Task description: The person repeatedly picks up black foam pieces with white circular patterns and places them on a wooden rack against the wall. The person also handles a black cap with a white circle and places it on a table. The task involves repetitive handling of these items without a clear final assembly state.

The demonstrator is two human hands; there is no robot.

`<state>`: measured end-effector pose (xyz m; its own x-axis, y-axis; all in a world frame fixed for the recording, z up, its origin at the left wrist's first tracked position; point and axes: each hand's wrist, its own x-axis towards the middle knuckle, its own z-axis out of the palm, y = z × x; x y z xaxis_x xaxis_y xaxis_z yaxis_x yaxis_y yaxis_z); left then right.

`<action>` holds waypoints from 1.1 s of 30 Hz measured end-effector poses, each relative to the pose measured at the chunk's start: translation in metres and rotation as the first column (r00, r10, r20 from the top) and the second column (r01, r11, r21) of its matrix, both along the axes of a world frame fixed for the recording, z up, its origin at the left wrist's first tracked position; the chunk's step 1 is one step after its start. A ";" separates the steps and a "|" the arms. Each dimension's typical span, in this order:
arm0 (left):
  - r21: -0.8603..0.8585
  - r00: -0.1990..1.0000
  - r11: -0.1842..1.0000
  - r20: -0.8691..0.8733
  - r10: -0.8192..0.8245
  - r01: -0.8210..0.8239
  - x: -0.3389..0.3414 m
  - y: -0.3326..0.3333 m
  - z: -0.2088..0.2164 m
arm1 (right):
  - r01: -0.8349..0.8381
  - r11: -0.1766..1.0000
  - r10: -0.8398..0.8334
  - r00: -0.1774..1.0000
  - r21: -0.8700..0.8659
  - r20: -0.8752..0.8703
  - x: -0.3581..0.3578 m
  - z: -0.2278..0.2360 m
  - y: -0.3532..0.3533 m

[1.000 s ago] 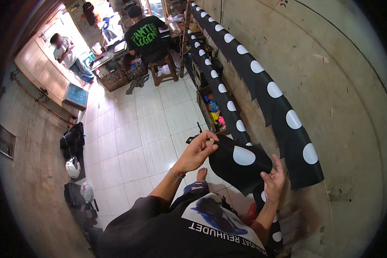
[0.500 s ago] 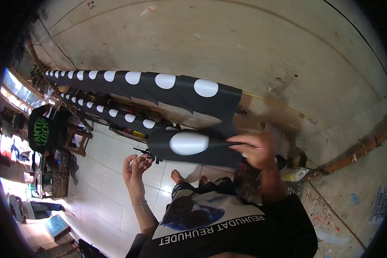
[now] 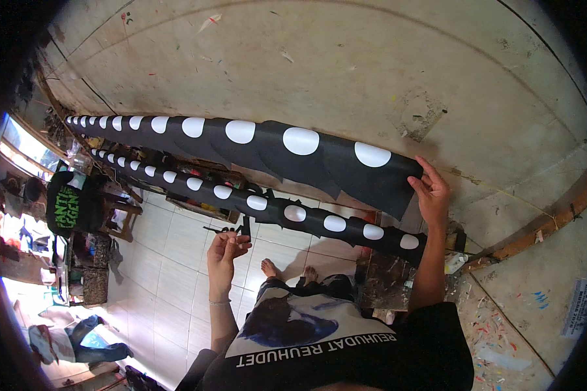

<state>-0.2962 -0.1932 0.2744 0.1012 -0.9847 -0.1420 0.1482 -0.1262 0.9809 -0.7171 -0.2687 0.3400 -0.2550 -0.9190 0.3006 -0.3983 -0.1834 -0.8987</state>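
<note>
Black white-dotted sheets (image 3: 372, 186): overlapping in a long row along the wall (image 3: 346, 72), nearest end at right hand (image 3: 432, 195).
Right hand: thumb and index finger parted, touching the end sheet's upper outer edge; can't tell if pinching. Left hand (image 3: 222, 254): fingers curled in to thumb, closed on small black item (image 3: 246, 227), exact kind unclear. Second, narrower row of white-dotted black pieces (image 3: 315, 222) just below the first, running to right forearm. Below that, bare feet (image 3: 268, 267) on white floor tiles (image 3: 176, 260). Wooden beam (image 3: 541, 241) past right forearm. Far left: co-worker in black shirt (image 3: 78, 218) by wooden stool (image 3: 127, 218); second person (image 3: 62, 342) in jeans, lower left.
</note>
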 end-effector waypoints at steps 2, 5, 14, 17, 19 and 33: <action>0.040 1.000 0.999 0.005 0.001 -0.002 0.003 -0.001 0.000 | 0.005 0.996 -0.008 0.999 0.084 0.037 -0.003 -0.005 0.000; 0.059 0.998 0.998 0.057 -0.025 0.021 0.010 -0.005 -0.002 | -0.033 0.999 0.033 0.999 0.035 0.019 -0.005 -0.012 -0.002; 0.117 0.996 0.993 0.085 -0.028 0.018 0.083 0.012 -0.020 | 0.563 0.737 -0.602 0.799 -0.375 0.017 0.017 -0.019 0.028; 0.164 0.993 0.983 0.104 0.063 -0.080 0.134 0.035 -0.037 | 0.761 0.494 -0.685 0.638 -0.420 0.352 0.083 -0.031 0.052; 0.192 0.981 0.966 0.118 0.153 -0.173 0.181 0.065 -0.054 | 0.638 0.711 -0.637 0.763 -0.296 0.115 0.164 -0.058 0.060; 0.258 0.670 0.652 -0.021 0.742 -0.713 0.527 0.275 -0.125 | -0.535 0.174 0.802 0.564 0.827 0.196 0.696 -0.362 0.067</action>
<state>0.2305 0.0819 0.1495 0.7408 -0.5444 -0.3935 0.3906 -0.1275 0.9117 -0.0216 -0.2012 -0.0216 0.5369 -0.5359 -0.6516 -0.6920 0.1620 -0.7035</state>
